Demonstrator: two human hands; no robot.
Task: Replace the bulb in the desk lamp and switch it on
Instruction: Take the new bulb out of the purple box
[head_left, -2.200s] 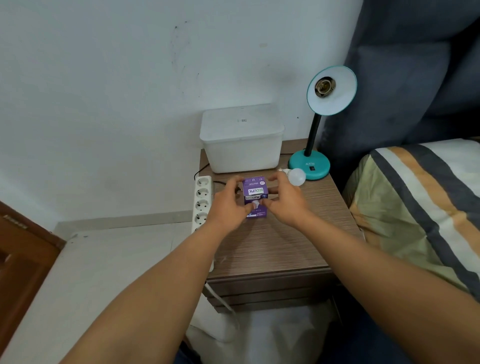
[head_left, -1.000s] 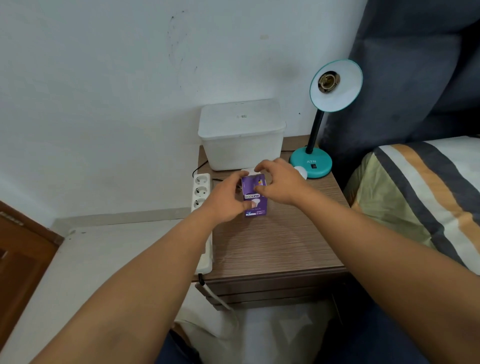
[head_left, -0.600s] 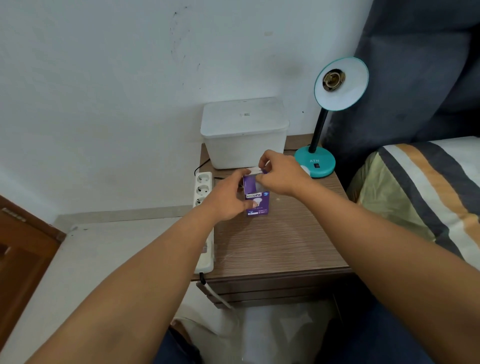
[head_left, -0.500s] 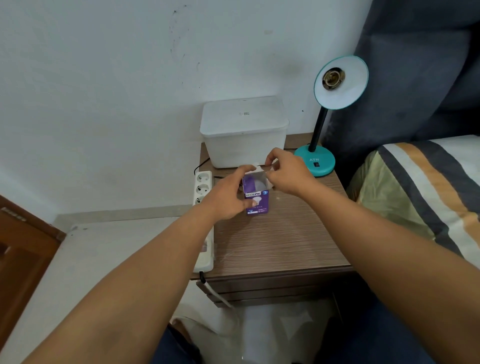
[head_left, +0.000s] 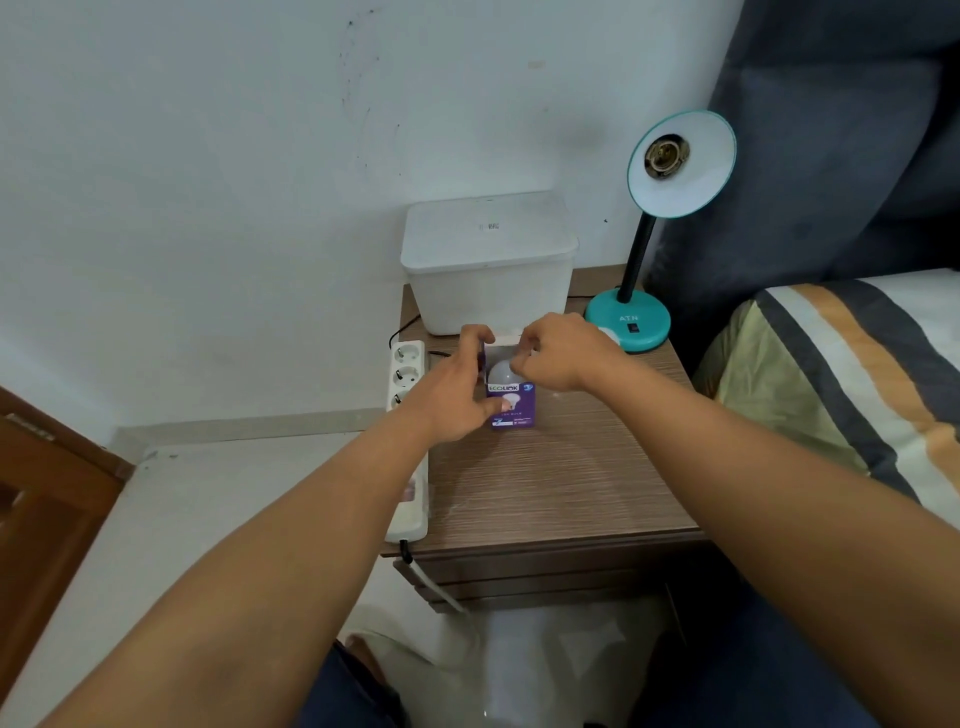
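A small purple bulb box (head_left: 511, 408) stands upright on the wooden nightstand (head_left: 561, 483), its top flaps open. My left hand (head_left: 454, 395) grips the box from its left side. My right hand (head_left: 558, 358) reaches into the open top, its fingers closed on the white new bulb (head_left: 500, 372) that shows inside. The teal desk lamp (head_left: 631, 322) stands at the back right, its shade tilted toward me with an empty socket (head_left: 665, 155). A white old bulb (head_left: 609, 335) peeks out behind my right hand, next to the lamp base.
A white lidded plastic bin (head_left: 491, 260) sits at the back of the nightstand. A white power strip (head_left: 408, 441) runs along its left edge. A bed with a striped cover (head_left: 852, 379) lies to the right, a wooden door (head_left: 41, 509) to the left.
My right hand has opened the box's top flaps and moved its fingers down onto the bulb inside. My left hand has kept its hold on the box.
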